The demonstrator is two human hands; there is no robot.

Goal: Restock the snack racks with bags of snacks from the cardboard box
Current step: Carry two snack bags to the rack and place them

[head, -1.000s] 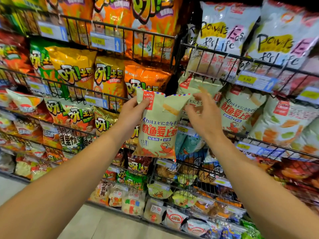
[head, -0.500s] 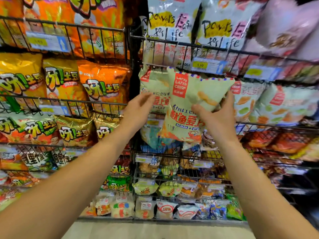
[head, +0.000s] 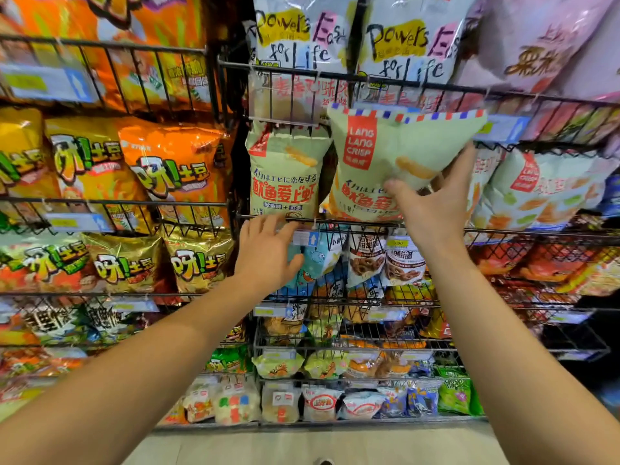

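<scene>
Right hand [head: 436,209], centre-right of frame: thumb across the front and fingers round the right edge of a pale green Lang Lang Crisp bag [head: 385,156], gripping it. The bag is tilted, its striped top edge leaning rightward, and sits up against the wire rack [head: 335,224] in the upper middle of the frame, lower part behind the rack's front rail.

Left hand [head: 268,250], centre of frame, below and left of the right hand: fingers loosely spread and holding nothing, fingertips at the front rail of the same rack, close to a blue price tag [head: 307,239]. Whether they touch the wire I cannot tell. The two hands are apart, the held bag above the gap between them.

Just left of the held bag, a second matching green bag [head: 285,176] stands upright in the same rack. To the right, more pale bags of the same brand [head: 543,189] fill the tier.

Tier above, top centre: white bags lettered "Powers for Life" [head: 302,38]. Top right: pink bags [head: 543,48], blurred.

Left third of frame: orange and yellow chip bags [head: 167,172] in a neighbouring rack, gold ones [head: 127,263] a tier lower.

Below the hands: small pretzel packs [head: 365,260], then lower tiers of mixed small packets [head: 318,404] down to the floor [head: 302,444] at the bottom edge.
</scene>
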